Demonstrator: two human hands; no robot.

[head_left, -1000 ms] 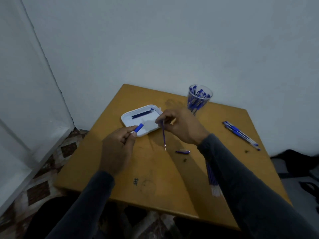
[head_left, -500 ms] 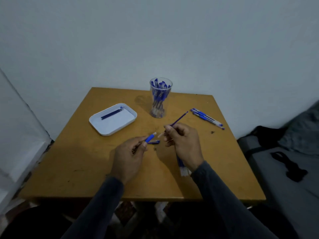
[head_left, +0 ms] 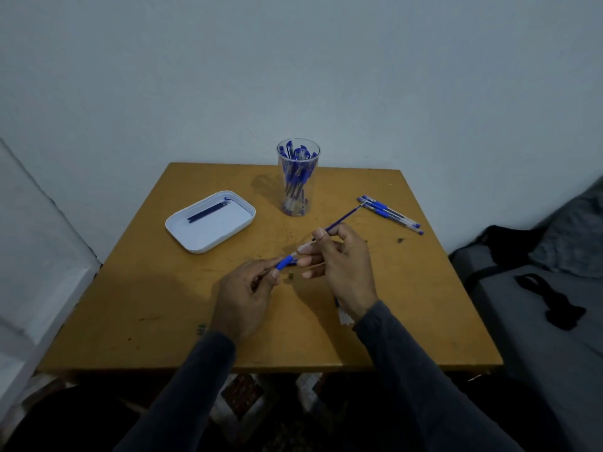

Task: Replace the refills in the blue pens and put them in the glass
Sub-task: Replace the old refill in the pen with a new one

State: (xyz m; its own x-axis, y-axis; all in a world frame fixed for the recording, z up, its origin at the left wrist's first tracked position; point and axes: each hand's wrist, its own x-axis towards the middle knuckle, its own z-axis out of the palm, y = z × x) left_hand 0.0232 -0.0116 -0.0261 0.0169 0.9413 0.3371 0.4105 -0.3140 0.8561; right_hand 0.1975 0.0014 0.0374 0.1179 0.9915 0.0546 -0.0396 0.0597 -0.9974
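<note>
Over the middle of the table my left hand [head_left: 243,296] holds a blue pen barrel [head_left: 283,263] by its grip end, tip pointing up and right. My right hand [head_left: 339,265] pinches a thin blue refill [head_left: 342,220] that slants up to the right, its near end at the barrel's mouth. A clear glass [head_left: 297,177] with several blue pens stands at the back centre. Three blue pens [head_left: 390,215] lie at the back right. A bundle of refills [head_left: 344,316] peeks out under my right wrist.
A white tray [head_left: 182,234] holding one dark refill [head_left: 207,213] sits at the back left of the wooden table [head_left: 130,321]. A wall runs behind the table. Grey bedding with a black strap [head_left: 551,298] lies to the right.
My hands have come closer together, and the refill's near end now meets the barrel. A second ago my right hand was at the tray with the old refill.
</note>
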